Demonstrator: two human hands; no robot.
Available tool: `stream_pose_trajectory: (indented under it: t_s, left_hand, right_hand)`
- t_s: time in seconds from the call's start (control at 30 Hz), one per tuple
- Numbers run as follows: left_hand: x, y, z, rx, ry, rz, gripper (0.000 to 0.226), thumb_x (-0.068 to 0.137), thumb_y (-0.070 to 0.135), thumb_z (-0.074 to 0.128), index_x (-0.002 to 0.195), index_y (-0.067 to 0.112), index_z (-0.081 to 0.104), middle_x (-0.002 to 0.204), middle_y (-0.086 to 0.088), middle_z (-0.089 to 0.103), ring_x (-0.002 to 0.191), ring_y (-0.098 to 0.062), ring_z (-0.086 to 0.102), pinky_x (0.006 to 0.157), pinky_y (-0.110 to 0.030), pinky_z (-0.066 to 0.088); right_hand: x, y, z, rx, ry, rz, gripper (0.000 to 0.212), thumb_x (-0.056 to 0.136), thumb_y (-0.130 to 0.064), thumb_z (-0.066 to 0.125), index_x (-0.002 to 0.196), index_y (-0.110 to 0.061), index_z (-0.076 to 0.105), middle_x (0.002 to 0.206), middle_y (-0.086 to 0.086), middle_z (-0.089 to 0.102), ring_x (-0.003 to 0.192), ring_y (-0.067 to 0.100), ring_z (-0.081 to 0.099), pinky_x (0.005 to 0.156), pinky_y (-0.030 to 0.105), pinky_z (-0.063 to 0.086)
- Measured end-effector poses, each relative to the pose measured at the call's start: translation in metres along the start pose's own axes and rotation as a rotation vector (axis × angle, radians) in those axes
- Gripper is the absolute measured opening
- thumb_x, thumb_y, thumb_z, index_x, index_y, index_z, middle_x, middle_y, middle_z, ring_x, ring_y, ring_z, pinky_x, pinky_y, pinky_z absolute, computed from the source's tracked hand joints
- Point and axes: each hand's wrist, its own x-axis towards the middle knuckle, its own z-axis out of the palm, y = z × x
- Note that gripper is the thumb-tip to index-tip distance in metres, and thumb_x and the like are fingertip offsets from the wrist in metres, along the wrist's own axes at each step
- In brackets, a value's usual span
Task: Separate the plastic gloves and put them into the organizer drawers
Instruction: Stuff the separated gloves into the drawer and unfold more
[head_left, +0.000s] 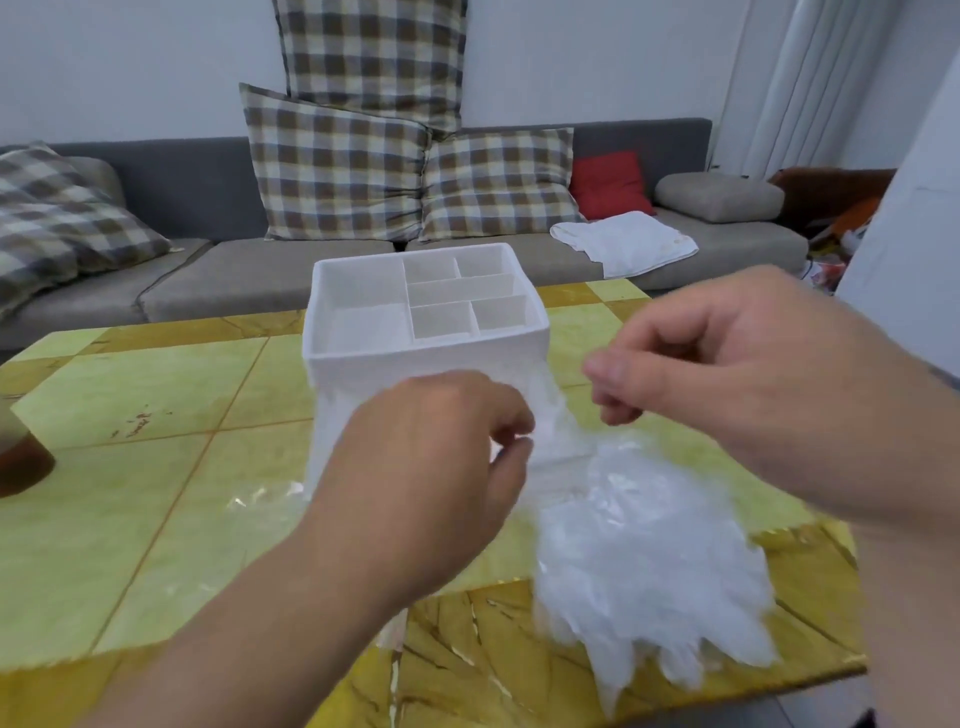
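The bunch of clear plastic gloves (639, 561) hangs above the table's (156, 395) near right edge, with its top pinched by the left hand (441, 467). The right hand (727, 374) is just beside it with its fingers curled, and whether it grips a layer cannot be told. The white organizer (426, 332) stands behind them, mid-table.

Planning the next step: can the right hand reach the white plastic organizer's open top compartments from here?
Probably yes. The right hand hovers beside the white plastic organizer, with nothing between them; the clear plastic gloves trail lower, pinched by the left hand.
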Motion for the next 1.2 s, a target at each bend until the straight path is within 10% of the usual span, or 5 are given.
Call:
stream_pose_trajectory:
  t_s: [0.2, 0.4, 0.8, 1.0, 1.2]
  left_hand:
    - [-0.020, 0.026, 0.106, -0.114, -0.370, 0.052, 0.036, 0.100, 0.044, 0.047, 0.135, 0.036, 0.053, 0.129, 0.015, 0.056, 0.116, -0.009, 0.054, 0.095, -0.030, 0.047]
    - [-0.008, 0.024, 0.164, -0.076, -0.444, 0.070, 0.052, 0.104, 0.041, 0.042, 0.153, 0.036, 0.026, 0.163, 0.008, 0.019, 0.149, -0.015, 0.020, 0.117, -0.028, 0.026]
    - [0.004, 0.023, 0.189, -0.011, -0.556, 0.050, 0.034, 0.101, 0.044, 0.042, 0.130, 0.033, 0.055, 0.144, 0.013, 0.041, 0.130, -0.015, 0.040, 0.107, -0.031, 0.037]
    - [0.006, 0.022, 0.187, -0.030, -0.532, 0.068, 0.037, 0.101, 0.047, 0.041, 0.135, 0.035, 0.052, 0.147, 0.016, 0.037, 0.133, -0.013, 0.038, 0.109, -0.030, 0.033]
    - [0.007, 0.021, 0.183, -0.059, -0.509, 0.088, 0.041, 0.100, 0.048, 0.044, 0.139, 0.037, 0.048, 0.151, 0.016, 0.035, 0.136, -0.011, 0.037, 0.112, -0.029, 0.031]
  right_hand:
    - [-0.013, 0.057, 0.001, 0.229, 0.202, 0.239, 0.030, 0.089, -0.029, 0.070, 0.070, -0.006, 0.074, 0.068, 0.009, 0.072, 0.061, 0.014, 0.065, 0.057, 0.019, 0.052]
    - [-0.017, 0.167, 0.029, -0.013, 0.217, 0.682, 0.016, 0.088, -0.015, 0.065, 0.075, -0.010, 0.073, 0.079, 0.010, 0.074, 0.070, 0.030, 0.067, 0.059, 0.038, 0.051]
    - [0.017, 0.216, 0.063, -0.268, -0.057, 0.492, 0.059, 0.090, -0.026, 0.070, 0.145, -0.024, 0.049, 0.139, -0.007, 0.057, 0.128, 0.015, 0.052, 0.106, 0.024, 0.037]
    - [0.029, 0.225, 0.081, -0.446, -0.009, 0.550, 0.037, 0.084, -0.018, 0.066, 0.119, -0.028, 0.070, 0.116, -0.006, 0.070, 0.114, 0.023, 0.060, 0.107, 0.045, 0.041]
    - [0.018, 0.216, 0.067, -0.307, 0.137, 0.507, 0.027, 0.084, -0.010, 0.064, 0.061, -0.023, 0.059, 0.058, -0.004, 0.057, 0.062, 0.024, 0.055, 0.055, 0.032, 0.042]
